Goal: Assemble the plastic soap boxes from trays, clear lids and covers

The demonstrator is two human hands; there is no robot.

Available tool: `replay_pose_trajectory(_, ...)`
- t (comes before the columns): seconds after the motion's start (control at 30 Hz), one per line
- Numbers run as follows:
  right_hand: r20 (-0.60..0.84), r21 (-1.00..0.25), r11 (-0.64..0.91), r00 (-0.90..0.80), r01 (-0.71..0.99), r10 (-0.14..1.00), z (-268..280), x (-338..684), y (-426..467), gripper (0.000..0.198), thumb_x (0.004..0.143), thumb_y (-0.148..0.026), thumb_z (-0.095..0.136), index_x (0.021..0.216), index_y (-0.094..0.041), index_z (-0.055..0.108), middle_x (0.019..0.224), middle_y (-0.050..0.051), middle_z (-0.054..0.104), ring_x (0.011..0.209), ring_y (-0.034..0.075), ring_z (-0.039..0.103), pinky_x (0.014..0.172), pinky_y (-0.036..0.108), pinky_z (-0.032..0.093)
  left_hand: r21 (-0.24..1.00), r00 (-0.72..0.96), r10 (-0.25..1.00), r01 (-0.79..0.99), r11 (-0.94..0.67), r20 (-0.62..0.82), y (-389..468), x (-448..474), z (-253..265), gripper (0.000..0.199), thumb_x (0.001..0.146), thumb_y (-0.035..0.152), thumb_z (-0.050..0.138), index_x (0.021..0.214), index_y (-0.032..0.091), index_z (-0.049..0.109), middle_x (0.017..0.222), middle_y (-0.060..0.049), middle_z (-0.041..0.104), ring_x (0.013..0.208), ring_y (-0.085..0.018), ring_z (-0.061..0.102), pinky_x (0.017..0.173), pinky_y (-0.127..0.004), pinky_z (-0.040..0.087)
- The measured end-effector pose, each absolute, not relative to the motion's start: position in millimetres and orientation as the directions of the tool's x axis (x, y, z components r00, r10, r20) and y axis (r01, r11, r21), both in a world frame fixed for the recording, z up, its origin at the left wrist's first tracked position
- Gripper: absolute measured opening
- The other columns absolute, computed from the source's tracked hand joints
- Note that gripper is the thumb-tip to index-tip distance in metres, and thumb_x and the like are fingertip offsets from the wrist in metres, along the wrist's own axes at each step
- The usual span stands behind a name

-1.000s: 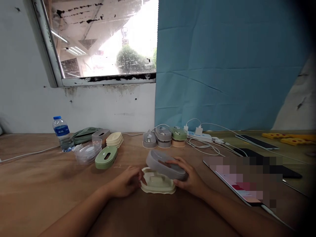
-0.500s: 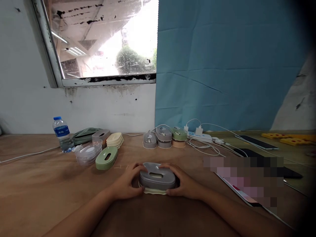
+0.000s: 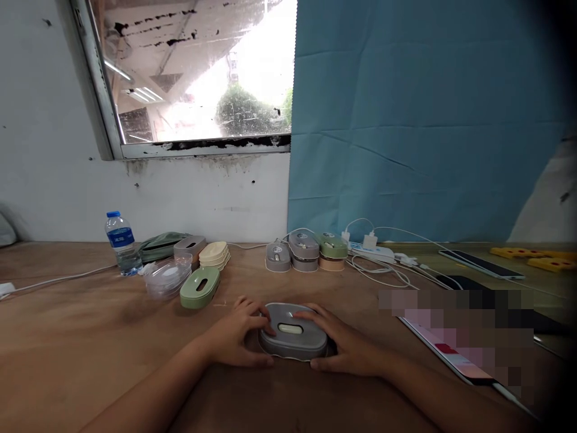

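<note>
A grey oval plastic cover [image 3: 292, 349] with a slot in its top lies on the table in front of me. Cream-coloured material [image 3: 290, 329] shows through the slot, and a thin pale edge peeks out under the front rim. On the left end, my left hand [image 3: 241, 338] presses its fingers on the top, with the thumb low by the front edge. My right hand [image 3: 342, 341] curves round the right end, fingers on top and thumb at the front lower rim. Both hands touch the cover; its inside is hidden.
Left of centre lie a green slotted cover [image 3: 200, 287], stacked cream oval pieces [image 3: 215, 255], clear plastic lids [image 3: 167, 278] and a water bottle [image 3: 121, 245]. Several oval boxes [image 3: 305, 251] stand at the back. A power strip [image 3: 376, 252], cables and a phone [image 3: 444, 349] are rightward.
The grey cover has sunk over the cream piece: its front strip has nearly vanished and cream now fills the slot. My left fingers have shifted onto the top. The view has turned slightly left.
</note>
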State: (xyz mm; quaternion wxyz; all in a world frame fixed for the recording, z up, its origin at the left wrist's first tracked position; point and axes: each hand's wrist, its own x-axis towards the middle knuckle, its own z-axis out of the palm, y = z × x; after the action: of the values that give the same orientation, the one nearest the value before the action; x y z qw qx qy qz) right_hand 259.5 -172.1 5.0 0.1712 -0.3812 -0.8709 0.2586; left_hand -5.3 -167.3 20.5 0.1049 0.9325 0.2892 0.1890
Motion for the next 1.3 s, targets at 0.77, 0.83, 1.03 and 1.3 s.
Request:
replay_pose_trajectory(0.77, 0.209, -0.579, 0.598, -0.608, 0.554, 0.766, 1.3, 267.8, -171.6, 0.078, 0.059, -0.039, 0.069, 0.127, -0.028, 0.034, 0.13, 0.007, 0.039, 0.117, 0.032, 0.037, 0.095, 0.048, 0.033, 0.148, -0.233, 0.699, 0.972, 0.181, 0.676, -96.6, -133.9, 19.8, 0.026, 0.079, 0.018, 0.036, 0.097, 0.016, 0.054, 0.083, -0.012, 0.063, 0.085, -0.028, 0.051, 0.076, -0.04, 0.025)
replay_pose_trajectory(0.83, 0.204, -0.596, 0.583, -0.597, 0.553, 0.775, 1.3, 266.4, -172.9, 0.08, 0.058, -0.038, 0.07, 0.128, -0.028, 0.032, 0.13, 0.008, 0.038, 0.117, 0.032, 0.037, 0.095, 0.048, 0.033, 0.241, -0.27, 0.655, 0.961, 0.136, 0.706, -98.0, -130.8, 22.4, 0.022, 0.079, 0.019, 0.037, 0.093, 0.018, 0.054, 0.083, -0.01, 0.063, 0.086, -0.028, 0.051, 0.078, -0.042, 0.025)
replay_pose_trajectory(1.03, 0.232, -0.594, 0.59, -0.587, 0.546, 0.776, 0.5, 260.2, -176.7, 0.089, 0.059, -0.038, 0.069, 0.133, -0.024, 0.022, 0.133, 0.01, 0.034, 0.119, 0.031, 0.035, 0.097, 0.046, 0.031, 0.758, -0.541, 0.532, 0.419, -0.501, 0.651, -102.5, -103.3, 37.3, 0.011, 0.075, 0.025, 0.051, 0.084, 0.02, 0.046, 0.081, -0.003, 0.063, 0.077, -0.017, 0.055, 0.073, -0.031, 0.036)
replay_pose_trajectory(1.3, 0.464, -0.456, 0.681, -0.499, 0.574, 0.732, -0.4, 253.5, -177.3, 0.071, 0.068, -0.033, 0.06, 0.129, -0.022, 0.026, 0.134, 0.011, 0.032, 0.123, 0.029, 0.029, 0.1, 0.047, 0.027, 0.683, -0.161, 0.93, -0.64, -0.352, 0.329, -118.6, -43.1, 31.8, 0.029, 0.061, 0.021, 0.069, 0.081, 0.021, 0.049, 0.08, 0.003, 0.061, 0.052, -0.004, 0.047, 0.056, -0.021, 0.038)
